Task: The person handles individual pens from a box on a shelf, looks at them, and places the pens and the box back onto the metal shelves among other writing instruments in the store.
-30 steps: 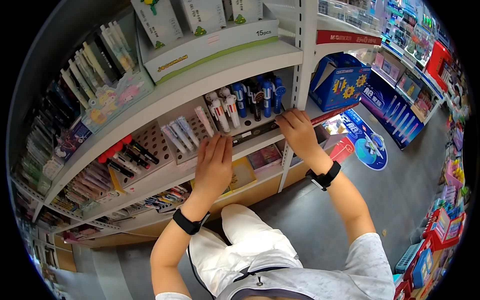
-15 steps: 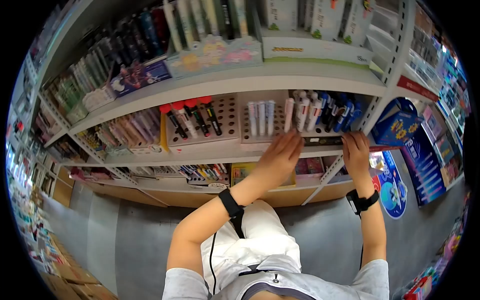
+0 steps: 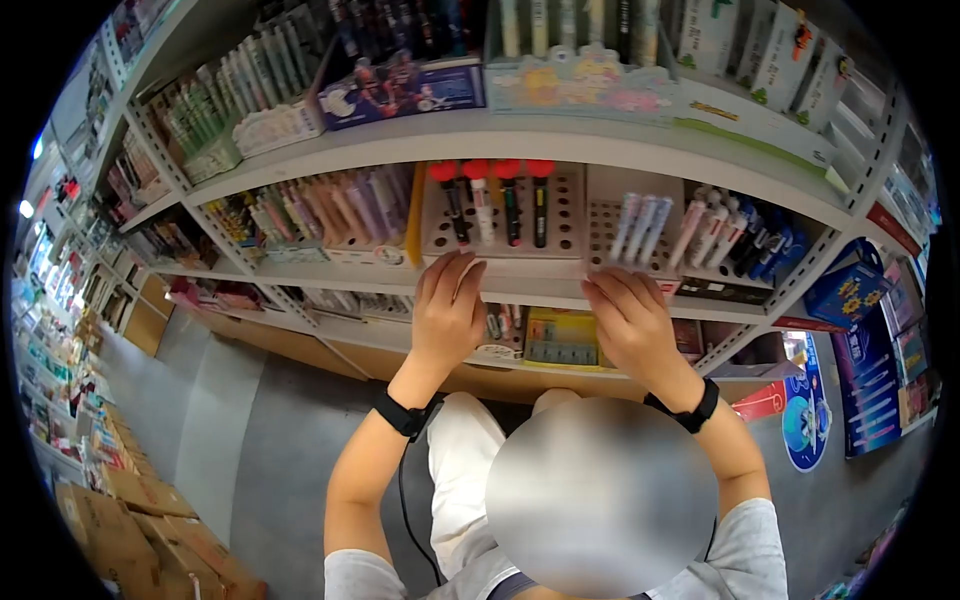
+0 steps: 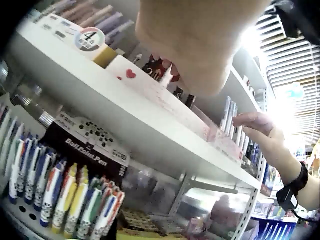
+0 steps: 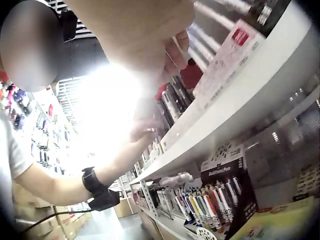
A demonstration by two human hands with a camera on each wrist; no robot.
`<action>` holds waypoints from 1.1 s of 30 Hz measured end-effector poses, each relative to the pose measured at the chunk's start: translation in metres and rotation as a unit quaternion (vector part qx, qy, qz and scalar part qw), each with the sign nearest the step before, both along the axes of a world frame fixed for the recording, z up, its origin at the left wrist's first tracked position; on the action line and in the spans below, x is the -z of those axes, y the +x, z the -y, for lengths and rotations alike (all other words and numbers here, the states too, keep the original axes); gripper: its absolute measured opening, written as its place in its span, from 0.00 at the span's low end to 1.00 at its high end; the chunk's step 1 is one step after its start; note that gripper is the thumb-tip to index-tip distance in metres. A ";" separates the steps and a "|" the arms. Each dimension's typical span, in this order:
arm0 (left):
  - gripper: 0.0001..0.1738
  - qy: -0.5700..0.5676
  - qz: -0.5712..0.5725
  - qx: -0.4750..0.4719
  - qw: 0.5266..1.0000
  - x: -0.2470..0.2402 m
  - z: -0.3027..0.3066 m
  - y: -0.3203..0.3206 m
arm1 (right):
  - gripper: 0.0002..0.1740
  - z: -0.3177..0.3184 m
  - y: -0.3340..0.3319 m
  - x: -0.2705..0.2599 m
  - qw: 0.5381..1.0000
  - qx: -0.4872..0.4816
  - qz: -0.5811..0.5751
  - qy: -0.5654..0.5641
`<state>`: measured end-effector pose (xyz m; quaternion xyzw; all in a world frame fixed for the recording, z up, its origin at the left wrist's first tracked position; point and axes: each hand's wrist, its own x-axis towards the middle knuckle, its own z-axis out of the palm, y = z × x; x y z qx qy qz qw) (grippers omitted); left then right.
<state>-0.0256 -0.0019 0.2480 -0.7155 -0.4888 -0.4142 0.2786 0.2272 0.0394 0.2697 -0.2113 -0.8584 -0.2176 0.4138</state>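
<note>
At the front edge of the middle shelf (image 3: 340,277), my left hand (image 3: 448,310) rests its fingers by a pale pink holed display box (image 3: 563,240). Several pens with red heart tops (image 3: 483,205) stand in that box. My right hand (image 3: 632,322) has its fingers, slightly bent, at the front of the neighbouring box, below several pale pens (image 3: 642,228). No pen shows in either hand. In the left wrist view my right hand (image 4: 265,135) is seen from the side, its fingers close to the pale pens (image 4: 228,114).
White and blue thick pens (image 3: 715,235) stand farther right, beside a blue carton (image 3: 845,285). Pastel pens (image 3: 340,210) fill the left side. Below is a black Ball Point Pen box (image 4: 87,155). Cardboard boxes (image 3: 110,540) lie on the floor at left.
Both hands have moved left along the shelf, from the thick pens toward the heart-topped and pale pens. The head view has turned left too. The visible pens remain in their boxes.
</note>
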 end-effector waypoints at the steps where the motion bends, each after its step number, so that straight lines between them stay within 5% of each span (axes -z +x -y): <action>1: 0.24 -0.013 -0.004 -0.003 1.000 0.001 0.000 -0.005 | 0.16 -0.006 -0.012 0.001 1.000 -0.005 -0.002 0.000; 6: 0.31 -0.046 -0.014 -0.039 0.998 0.010 -0.004 -0.026 | 0.18 -0.024 -0.047 0.013 0.990 0.129 0.030 0.058; 13: 0.33 -0.081 -0.038 -0.072 0.993 0.018 -0.008 -0.039 | 0.18 -0.025 -0.055 0.020 0.981 0.177 0.035 0.073; 33: 0.32 -0.085 -0.042 -0.051 0.994 0.020 0.000 -0.052 | 0.20 -0.011 -0.057 0.015 0.987 0.151 0.005 0.049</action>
